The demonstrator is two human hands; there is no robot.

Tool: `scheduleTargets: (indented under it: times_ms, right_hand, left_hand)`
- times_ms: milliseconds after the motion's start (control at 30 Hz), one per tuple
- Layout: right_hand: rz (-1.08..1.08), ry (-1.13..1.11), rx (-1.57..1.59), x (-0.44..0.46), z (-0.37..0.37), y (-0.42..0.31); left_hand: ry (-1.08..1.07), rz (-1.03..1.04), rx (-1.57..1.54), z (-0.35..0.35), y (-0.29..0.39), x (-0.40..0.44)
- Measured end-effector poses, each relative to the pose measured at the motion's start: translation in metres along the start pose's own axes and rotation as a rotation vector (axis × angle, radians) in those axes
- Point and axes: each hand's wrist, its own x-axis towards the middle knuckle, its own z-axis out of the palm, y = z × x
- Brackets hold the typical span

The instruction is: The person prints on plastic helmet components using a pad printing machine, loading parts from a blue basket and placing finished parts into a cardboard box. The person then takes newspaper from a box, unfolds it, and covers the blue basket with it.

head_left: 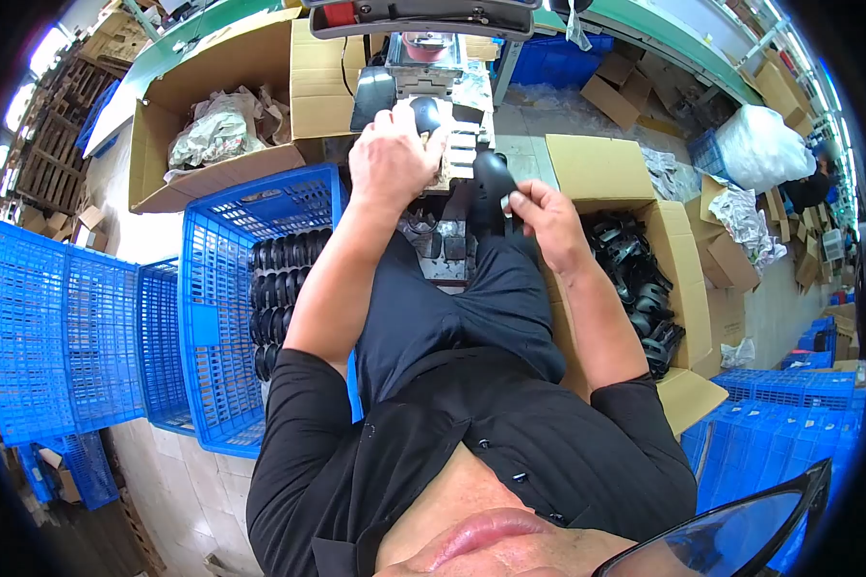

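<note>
My left hand (393,162) is closed over a black rounded part (424,115) at the machine (421,77) in front of me. The fingers hide how this part sits on the machine. Beside my right knee, my right hand (547,216) pinches a black curved plastic piece (493,181), held roughly upright. A small white spot (506,201) shows near those fingertips. Close to my left wrist, another dark curved surface (373,94) sits at the machine's left side.
At my left, a blue crate (194,317) holds rows of black parts (281,288). A cardboard box (678,279) full of loose black parts (640,298) stands at my right. Another box (154,144) with crumpled paper is at the front left. Blue crates (770,433) stand further right.
</note>
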Motion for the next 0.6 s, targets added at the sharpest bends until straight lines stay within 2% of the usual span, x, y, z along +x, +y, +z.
scheduleTargets:
  times_ms: [100,133,267,400,500,533,600]
  right_hand:
    - [-0.103,0.099,0.059,0.022,0.012,-0.013]
    - [-0.131,0.122,0.066,0.029,0.018,-0.018]
    - [-0.166,0.085,0.106,0.057,0.043,-0.026]
    - [-0.198,0.024,0.253,0.085,0.069,-0.029]
    - [-0.141,0.059,0.220,0.108,0.083,-0.014]
    - [-0.130,0.108,0.104,0.111,0.087,-0.012]
    - [-0.124,0.141,0.062,0.113,0.091,-0.009]
  left_hand:
    - [-0.098,-0.022,-0.033,0.015,-0.001,0.011]
    - [-0.019,-0.009,-0.063,0.013,0.001,0.012]
    - [0.085,-0.166,-0.190,-0.015,-0.001,0.002]
    - [0.088,-0.239,-0.241,-0.032,-0.030,-0.029]
    - [0.098,-0.259,-0.210,-0.044,-0.055,-0.059]
    - [0.096,-0.281,-0.203,-0.048,-0.063,-0.070]
    - [0.039,-0.375,-0.217,-0.060,-0.078,-0.093]
